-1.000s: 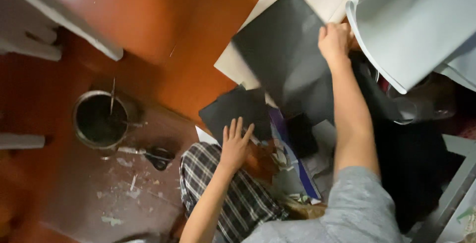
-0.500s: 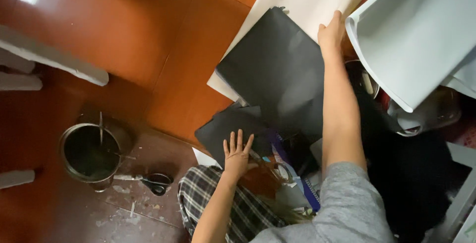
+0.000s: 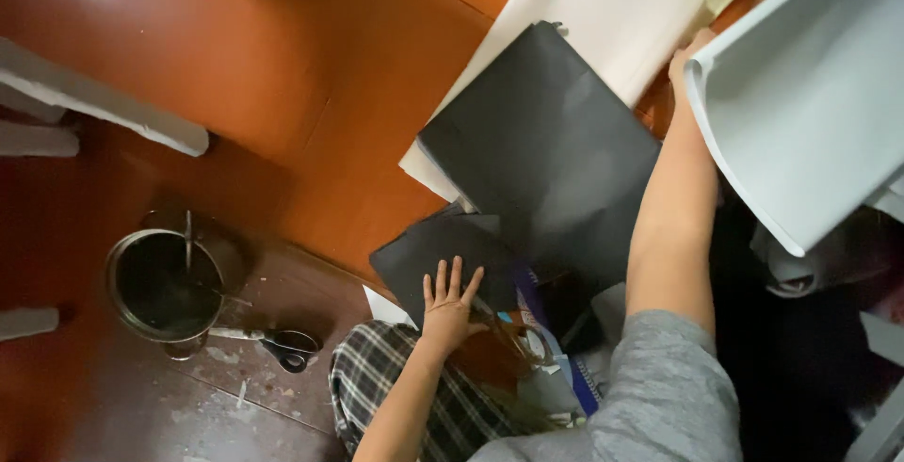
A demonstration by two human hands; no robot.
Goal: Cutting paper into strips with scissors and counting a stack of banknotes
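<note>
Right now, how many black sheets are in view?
2: a large black sheet over white paper, and a smaller black sheet under the left hand. Others may be hidden.

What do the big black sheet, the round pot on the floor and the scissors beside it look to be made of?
Large black sheet: probably matte paper or thin card; flat, with soft creases and no gloss. Round grey pot: seemingly metal, its rim bright and shiny. Scissors: pale, apparently metal blades with dark handles, perhaps plastic.
</note>
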